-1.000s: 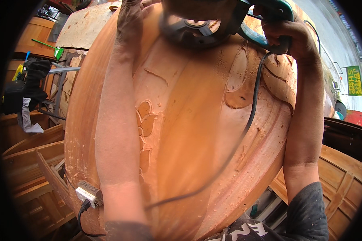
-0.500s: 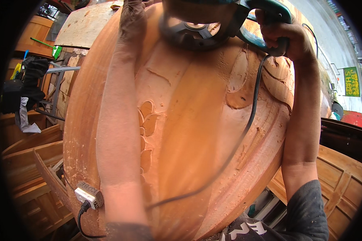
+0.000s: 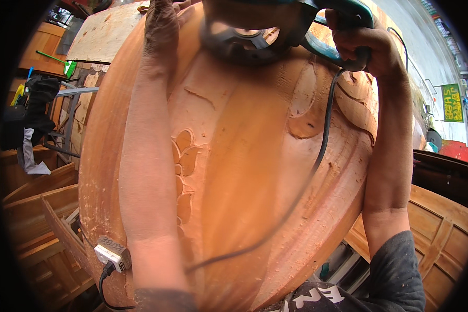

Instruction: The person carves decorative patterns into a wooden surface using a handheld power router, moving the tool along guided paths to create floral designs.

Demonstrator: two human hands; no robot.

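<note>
My right hand point(image 3: 372, 49) is closed around the teal handle point(image 3: 360, 18) of a power router at the top of the view. The router's dark round base point(image 3: 244, 54) rests on a large reddish-brown wooden slab point(image 3: 244, 171), and its body is cut off by the upper edge. My left hand point(image 3: 162, 26) is at the slab's far left part, to the left of the router. Its fingers are mostly out of the picture, so their grip is hidden. Carved leaf shapes point(image 3: 186, 156) and a carved oval point(image 3: 304, 126) stand out on the slab.
A black power cord point(image 3: 320, 156) runs from the router across the slab under my left forearm. A white socket block point(image 3: 109, 256) with a plug lies at the slab's left edge. Wooden panels point(image 3: 442, 229) stand right; a green broom point(image 3: 69, 67) and metal frame are left.
The whole view has shifted slightly left. My left hand and forearm sit a little further left, while the router keeps nearly the same place on the slab.
</note>
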